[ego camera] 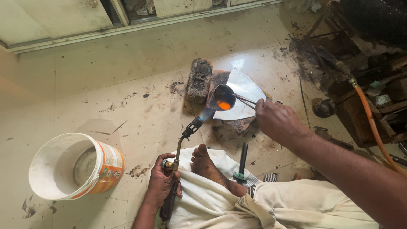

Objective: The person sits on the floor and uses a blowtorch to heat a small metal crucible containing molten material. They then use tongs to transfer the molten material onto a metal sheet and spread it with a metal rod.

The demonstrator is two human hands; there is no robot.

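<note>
Glowing orange metal [224, 104] sits in a small dark crucible [222, 97] at twelve o'clock, gripped with thin tongs [246, 100] by the closed right hand [277, 121] so the left hand [163, 183], wrapped around a brass-necked gas torch [183, 140], can heat it.

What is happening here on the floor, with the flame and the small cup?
A person sits on the floor. The left hand holds a gas torch aimed at a small dark crucible with an orange glow inside. The right hand grips tongs at the crucible, above bricks and a metal sheet. A white bucket lies nearby.
</note>
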